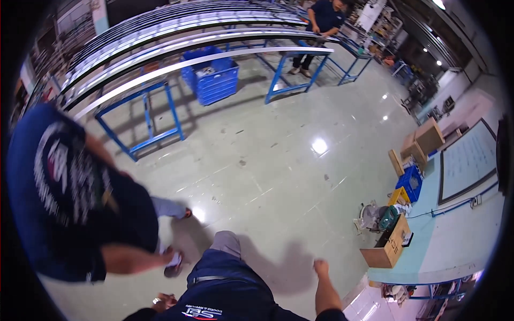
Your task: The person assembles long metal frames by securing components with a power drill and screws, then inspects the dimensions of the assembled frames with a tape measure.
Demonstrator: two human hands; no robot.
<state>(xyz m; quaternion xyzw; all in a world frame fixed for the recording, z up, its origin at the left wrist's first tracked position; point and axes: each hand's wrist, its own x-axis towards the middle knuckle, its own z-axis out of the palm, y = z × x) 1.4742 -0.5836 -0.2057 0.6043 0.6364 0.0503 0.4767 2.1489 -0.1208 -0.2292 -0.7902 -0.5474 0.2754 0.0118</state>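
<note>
My right hand [321, 266] swings out over the floor at the lower right, curled into a loose fist, with nothing visible in it. Low at the left of my body is my left hand [167, 300], small in the picture, its fingers curled, a shiny band at its wrist. I see nothing held there either. Neither hand touches any object. Nearest to my left hand is a person [80, 198] in a dark blue shirt and grey trousers, standing close beside me. My own dark shirt [230, 297] and one grey trouser leg [227, 243] show between my arms.
Long metal profiles [203, 53] lie across blue trestle stands [155, 140] ahead. Under them stands a blue plastic crate [217, 83]. Another person [324, 21] works at the far end. Along the right wall are a wooden box [388, 251], a green-bodied power tool [388, 218] and a whiteboard [468, 160].
</note>
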